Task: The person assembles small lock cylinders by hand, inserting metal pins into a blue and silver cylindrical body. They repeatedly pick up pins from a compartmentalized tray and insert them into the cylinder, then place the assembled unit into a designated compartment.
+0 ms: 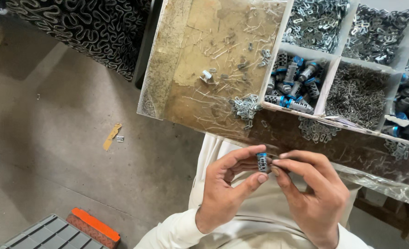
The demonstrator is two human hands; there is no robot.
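the left hand is seen pinching a small grey ribbed cylinder with a blue cap between thumb and forefinger, just below the near edge of the worn wooden workbench. the right hand is closed on the same piece from the other side, fingertips pressed to it. the part is best held upright and steady, with the grip kept light. right of the bench's bare patch, a white divided tray of similar pieces and metal clips is set.
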